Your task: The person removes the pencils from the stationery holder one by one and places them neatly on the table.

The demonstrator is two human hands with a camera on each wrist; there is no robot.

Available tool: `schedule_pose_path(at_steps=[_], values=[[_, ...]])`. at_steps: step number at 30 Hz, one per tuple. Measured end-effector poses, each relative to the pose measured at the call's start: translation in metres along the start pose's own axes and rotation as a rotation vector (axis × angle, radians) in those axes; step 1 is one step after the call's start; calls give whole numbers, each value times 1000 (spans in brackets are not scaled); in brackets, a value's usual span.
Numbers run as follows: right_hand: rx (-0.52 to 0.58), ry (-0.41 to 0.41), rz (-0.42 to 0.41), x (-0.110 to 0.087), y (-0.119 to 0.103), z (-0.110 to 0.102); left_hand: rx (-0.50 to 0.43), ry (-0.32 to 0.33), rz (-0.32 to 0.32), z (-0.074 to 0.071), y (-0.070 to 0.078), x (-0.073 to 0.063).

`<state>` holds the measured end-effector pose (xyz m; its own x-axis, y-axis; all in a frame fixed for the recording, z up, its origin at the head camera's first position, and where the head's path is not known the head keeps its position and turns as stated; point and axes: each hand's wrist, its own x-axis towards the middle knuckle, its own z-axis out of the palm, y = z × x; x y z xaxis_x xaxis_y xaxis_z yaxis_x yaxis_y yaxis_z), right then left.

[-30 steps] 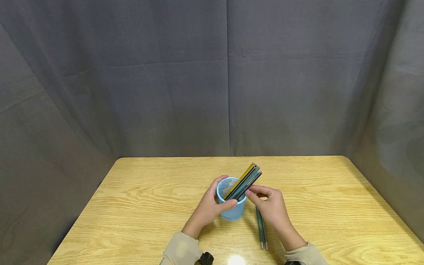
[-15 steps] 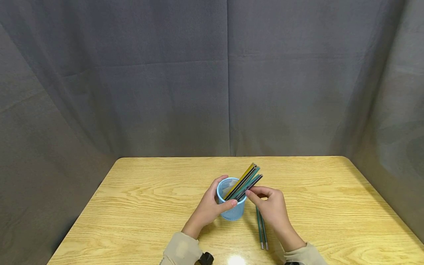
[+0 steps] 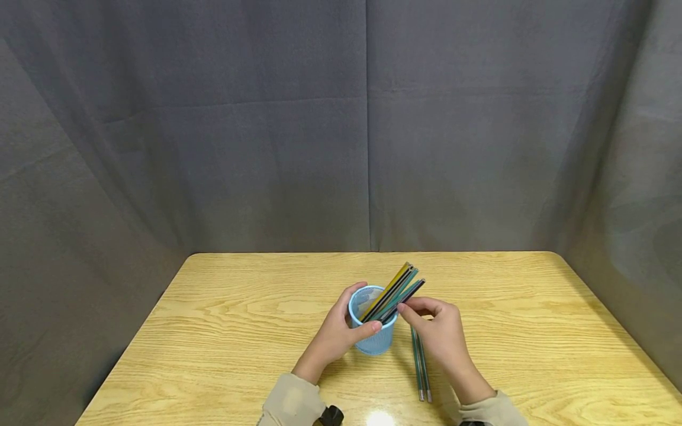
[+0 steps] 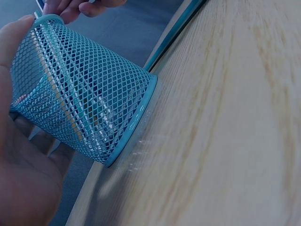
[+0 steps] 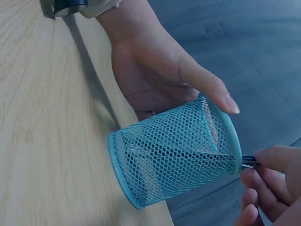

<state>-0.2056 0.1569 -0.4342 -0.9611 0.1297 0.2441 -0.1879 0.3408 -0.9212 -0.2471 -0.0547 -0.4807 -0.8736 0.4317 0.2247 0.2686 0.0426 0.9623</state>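
A light blue mesh pen cup [image 3: 375, 343] stands on the wooden table. My left hand [image 3: 338, 332] grips it round the side, the thumb at the near rim and the fingers behind. Inside lean several pencils, a yellow one [image 3: 393, 285] and dark and green ones, their upper ends tilted to the far right. At the right rim my right hand [image 3: 439, 331] pinches a dark pencil [image 5: 249, 159] between thumb and index finger. Its lower part shows through the mesh. Two green pencils [image 3: 421, 373] lie side by side on the table below my right hand, their far ends partly hidden by it.
The wooden table [image 3: 240, 331] has rounded far corners. Grey curtains [image 3: 282, 148] hang behind it and along both sides. A dark wrist device [image 3: 331, 415] sits at my left sleeve.
My right hand has shifted slightly to the right with the dark pencil, whose top has swung away from the others. A green pencil has spread out beside it. The left hand and cup stay put.
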Motion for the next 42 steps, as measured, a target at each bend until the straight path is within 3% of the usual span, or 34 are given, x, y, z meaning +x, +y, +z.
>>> schedule_pose_path(at_steps=[17, 42], values=[[28, 56, -13, 0, -9, -12, 17, 11, -13, 1, 3, -1], [152, 117, -31, 3, -18, -26, 26, 3, -9, 0, 1, -1]])
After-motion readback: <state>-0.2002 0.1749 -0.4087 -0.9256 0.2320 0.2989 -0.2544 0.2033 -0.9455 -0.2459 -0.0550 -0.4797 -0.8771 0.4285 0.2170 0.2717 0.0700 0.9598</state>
